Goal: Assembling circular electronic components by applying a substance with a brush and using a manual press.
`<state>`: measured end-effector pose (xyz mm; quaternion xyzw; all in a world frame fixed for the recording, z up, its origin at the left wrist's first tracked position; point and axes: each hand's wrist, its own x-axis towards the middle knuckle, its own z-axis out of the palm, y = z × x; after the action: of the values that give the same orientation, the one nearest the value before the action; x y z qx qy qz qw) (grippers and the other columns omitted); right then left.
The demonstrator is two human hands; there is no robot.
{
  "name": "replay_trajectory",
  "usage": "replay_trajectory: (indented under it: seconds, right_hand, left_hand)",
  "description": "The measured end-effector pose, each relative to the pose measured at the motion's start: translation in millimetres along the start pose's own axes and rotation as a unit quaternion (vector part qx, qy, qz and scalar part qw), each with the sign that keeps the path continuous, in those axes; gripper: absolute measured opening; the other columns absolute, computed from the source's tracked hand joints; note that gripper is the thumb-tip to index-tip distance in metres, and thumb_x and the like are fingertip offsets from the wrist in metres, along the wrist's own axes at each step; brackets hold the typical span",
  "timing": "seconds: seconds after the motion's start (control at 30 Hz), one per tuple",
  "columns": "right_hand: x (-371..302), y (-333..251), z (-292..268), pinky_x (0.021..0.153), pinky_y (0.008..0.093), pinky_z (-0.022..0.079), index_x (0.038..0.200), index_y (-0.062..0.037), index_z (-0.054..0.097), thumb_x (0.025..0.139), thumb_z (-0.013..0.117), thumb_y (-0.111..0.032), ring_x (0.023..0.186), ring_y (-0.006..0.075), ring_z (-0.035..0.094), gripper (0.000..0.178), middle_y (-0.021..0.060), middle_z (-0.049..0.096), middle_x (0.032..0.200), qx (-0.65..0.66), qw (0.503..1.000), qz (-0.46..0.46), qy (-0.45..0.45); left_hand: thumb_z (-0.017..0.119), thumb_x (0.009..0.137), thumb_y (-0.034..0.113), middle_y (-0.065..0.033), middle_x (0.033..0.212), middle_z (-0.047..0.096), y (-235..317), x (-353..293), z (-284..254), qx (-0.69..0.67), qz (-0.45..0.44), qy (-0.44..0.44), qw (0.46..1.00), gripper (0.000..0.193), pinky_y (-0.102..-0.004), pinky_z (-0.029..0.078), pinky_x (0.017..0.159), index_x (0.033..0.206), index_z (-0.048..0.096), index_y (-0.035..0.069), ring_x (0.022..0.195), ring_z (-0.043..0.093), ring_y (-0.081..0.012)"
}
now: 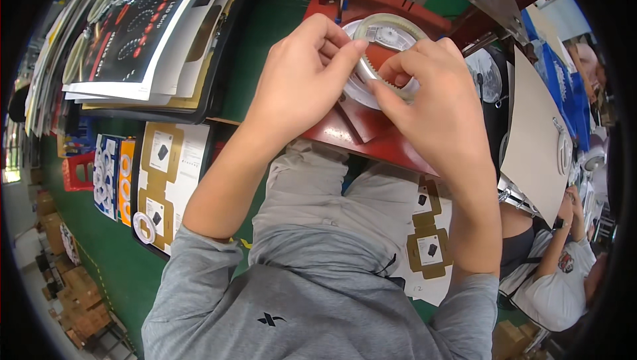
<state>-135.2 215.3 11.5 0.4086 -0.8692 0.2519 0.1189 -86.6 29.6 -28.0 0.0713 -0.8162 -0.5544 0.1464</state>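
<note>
Pale translucent, toothed plastic ring (398, 20) held tilted above a red metal machine base (332, 133), in front of the seated person. Left hand (306, 71) pinches its left rim, thumb uppermost. Right hand (431, 91) pinches the near rim, thumb outside, forefinger curled within. White round piece (358, 92) just beneath, partly hidden. Well left: tall stack of printed sheets (113, 86).

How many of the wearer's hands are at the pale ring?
2: the left hand at the left side of the pale ring, the right hand at its right side. Some fingers are partly hidden.
</note>
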Motion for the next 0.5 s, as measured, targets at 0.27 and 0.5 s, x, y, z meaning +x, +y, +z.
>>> replay_trajectory:
  seconds: [0.27,0.5]
  right_hand:
    - [-4.9,13.8,-2.6,0.084,0.0421,0.053,0.094,-0.0023,0.073,0.078,0.086,-0.009,0.095,0.0331,0.06,0.021,0.0113,0.067,0.095,-0.031,0.999,-0.025,-0.024]
    - [-2.4,-8.8,-29.9,0.079,0.0369,0.05,0.107,-0.0035,0.074,0.082,0.084,-0.006,0.092,0.0257,0.062,0.027,0.0091,0.066,0.096,-0.049,0.995,-0.082,0.009]
  left_hand:
    - [0.076,0.094,0.007,-0.0118,0.099,0.072,-16.3,-21.4,-10.6,0.001,0.078,0.031,0.996,0.014,-0.0273,0.057,0.073,0.104,0.073,-0.002,0.079,0.072,-0.0163]
    - [0.078,0.089,-0.008,-0.0083,0.101,0.072,-34.6,-29.2,-37.3,-0.072,0.08,0.053,0.993,0.014,-0.0267,0.061,0.079,0.101,0.073,-0.004,0.088,0.073,-0.0141]
